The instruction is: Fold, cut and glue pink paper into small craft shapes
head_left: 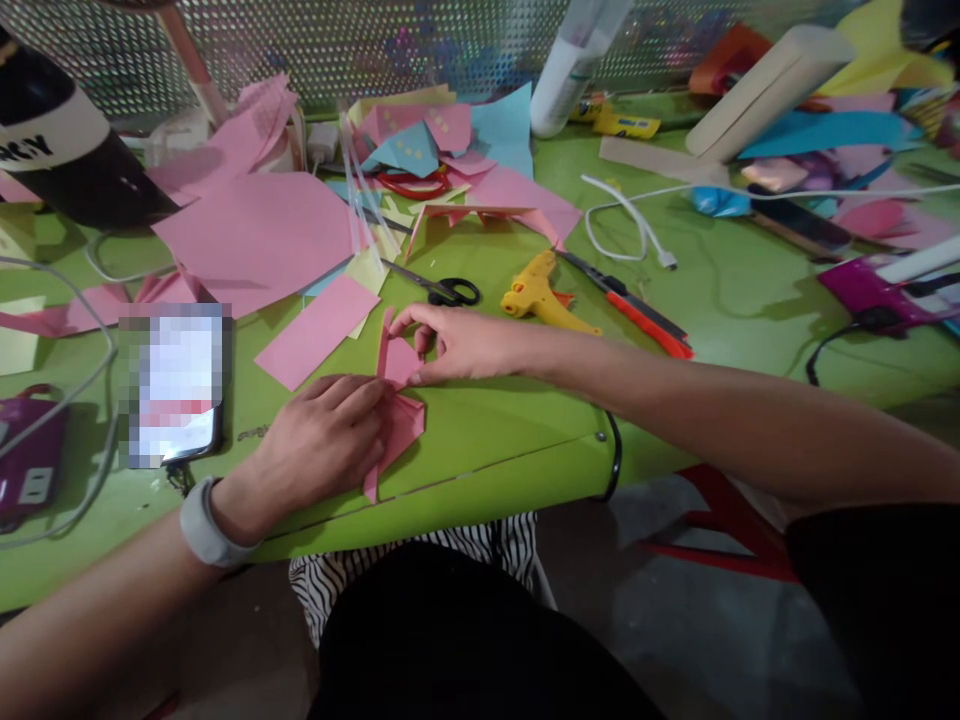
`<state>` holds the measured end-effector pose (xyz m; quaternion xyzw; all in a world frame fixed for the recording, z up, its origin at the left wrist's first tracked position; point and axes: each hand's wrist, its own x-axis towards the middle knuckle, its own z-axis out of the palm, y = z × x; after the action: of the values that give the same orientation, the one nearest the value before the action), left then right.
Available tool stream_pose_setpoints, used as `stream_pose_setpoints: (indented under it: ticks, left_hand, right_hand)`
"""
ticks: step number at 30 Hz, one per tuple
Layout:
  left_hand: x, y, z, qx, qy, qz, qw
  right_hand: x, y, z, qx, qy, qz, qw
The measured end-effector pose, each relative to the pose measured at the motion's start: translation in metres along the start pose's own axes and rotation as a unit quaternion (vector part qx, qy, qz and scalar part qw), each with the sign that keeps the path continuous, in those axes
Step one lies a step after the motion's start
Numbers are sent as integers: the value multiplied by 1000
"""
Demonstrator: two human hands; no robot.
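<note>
A folded pink paper piece (405,428) lies near the front edge of the green table (495,440). My left hand (326,440) rests on its left side, fingers together, pressing it down. Over its upper part, my right hand (450,345) pinches the paper between thumb and fingers. A flat pink strip (319,330) lies just beyond my left hand. Small scissors with black handles (454,291) are beyond my right hand, and a yellow glue gun (540,290) is beside my right wrist.
A phone (184,385) lies left of my left hand. The red cutter (649,325) is beyond my right forearm. Large pink sheets (262,240), a dark bottle (82,150), a white cable (637,215) and a purple power strip (862,290) are farther out.
</note>
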<state>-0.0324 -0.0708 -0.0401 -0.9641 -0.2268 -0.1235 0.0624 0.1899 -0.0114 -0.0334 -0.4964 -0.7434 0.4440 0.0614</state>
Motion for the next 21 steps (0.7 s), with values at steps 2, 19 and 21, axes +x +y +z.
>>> stream_pose_setpoints:
  ticks: [2,19,21]
  left_hand:
    - [0,1,0,5,-12,4,1000]
    - [1,1,3,5,-35,9,999]
    - [1,0,3,3,-33,10,999]
  right_hand:
    - [0,0,1,2,1,2,1000]
    - [1,0,8,-2,32,2,999]
    - [2,1,8,0,32,1,999]
